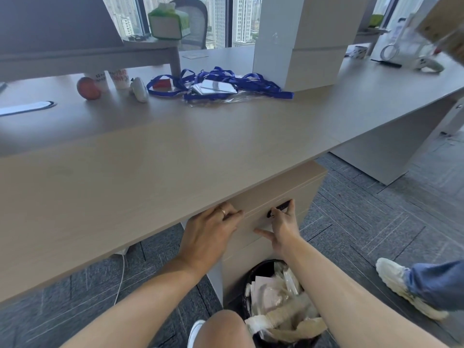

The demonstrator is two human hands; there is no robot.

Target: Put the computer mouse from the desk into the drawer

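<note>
A white computer mouse [138, 89] lies far back on the left of the wooden desk [155, 156], well away from both hands. Under the desk's front edge is a pedestal whose top drawer [253, 219] looks closed. My right hand [282, 228] is shut on the drawer's dark handle [283, 206], thumb spread out to the left. My left hand [211, 231], with a ring on one finger, lies against the drawer front's upper left corner, fingertips curled into the gap below the desktop.
A black waste bin [247, 292] stuffed with paper stands right below the drawers, beside my knee [221, 330]. On the desk are blue lanyards [261, 84], an apple [88, 88], cups [120, 77] and a tall white box [301, 46]. Another person's shoe [401, 285] is at the right.
</note>
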